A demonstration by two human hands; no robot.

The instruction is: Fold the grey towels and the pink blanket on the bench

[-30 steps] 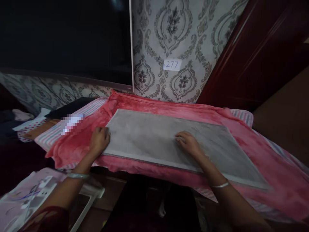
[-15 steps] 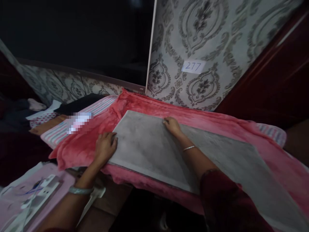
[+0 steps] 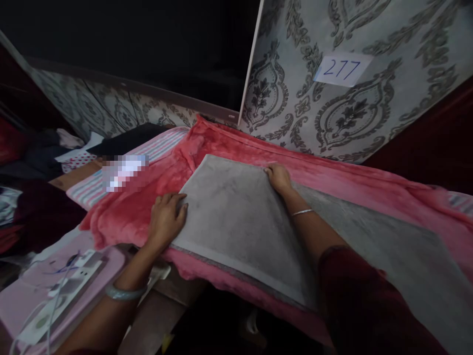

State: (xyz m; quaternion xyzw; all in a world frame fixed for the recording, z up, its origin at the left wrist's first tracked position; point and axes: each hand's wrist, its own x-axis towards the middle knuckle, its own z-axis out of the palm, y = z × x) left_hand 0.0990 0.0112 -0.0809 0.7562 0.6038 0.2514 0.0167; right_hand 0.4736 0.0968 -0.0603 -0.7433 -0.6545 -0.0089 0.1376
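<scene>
A long grey fabric mat (image 3: 229, 212) lies over a red-pink plush blanket (image 3: 125, 217), its near edge showing a darker fuzzy underside. My left hand (image 3: 168, 217) rests at the mat's left edge, fingers stretched onto it and thumb apart. At the far edge, my right hand (image 3: 279, 178) pinches the mat between thumb and fingers. A ridge in the mat runs from that grip toward the near edge, partly behind my right forearm. Where the mat continues right of the arm, it lies lower.
A striped padded board (image 3: 86, 195) sticks out under the blanket at left. Below it, a pink stool-like surface (image 3: 111, 264) carries a white power strip (image 3: 62, 301) with cables. A large dark screen (image 3: 148, 54) and a paper marked 277 (image 3: 343, 69) are at the wall.
The camera view has shifted, so the wall paper appears farther right and higher. Both hands keep their places on the mat, and the ridge beside my right hand stands out more.
</scene>
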